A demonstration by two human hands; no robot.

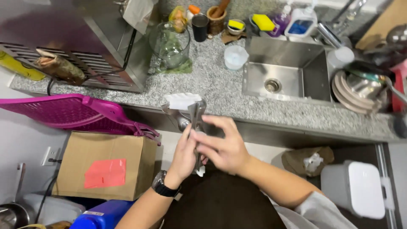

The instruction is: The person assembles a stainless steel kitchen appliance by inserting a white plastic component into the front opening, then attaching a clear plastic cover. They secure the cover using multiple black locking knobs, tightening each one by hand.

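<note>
Two hands meet in front of the front edge of the granite counter (220, 91), clear of its surface. Left hand (184, 157): wrist bent upward, fingers curled around the lower stem of a metal tool (196, 123) held upright; a black watch (163, 185) sits on that wrist. Right hand (222, 146): reaches across from the right, thumb and forefinger pinched on the tool's middle, remaining fingers loosely spread. A white folded cloth (182, 100) lies against the tool's top end, level with the counter's front edge.

Clearance: the sink (284, 70) lies behind and to the right, well apart from the hands. A pink plastic basket (76, 111) juts out below the counter's left end, near the left hand. A cardboard box (106, 169) stands under the basket, beside the left forearm. A white bin (356, 188) stands to the right, apart from the right forearm.
</note>
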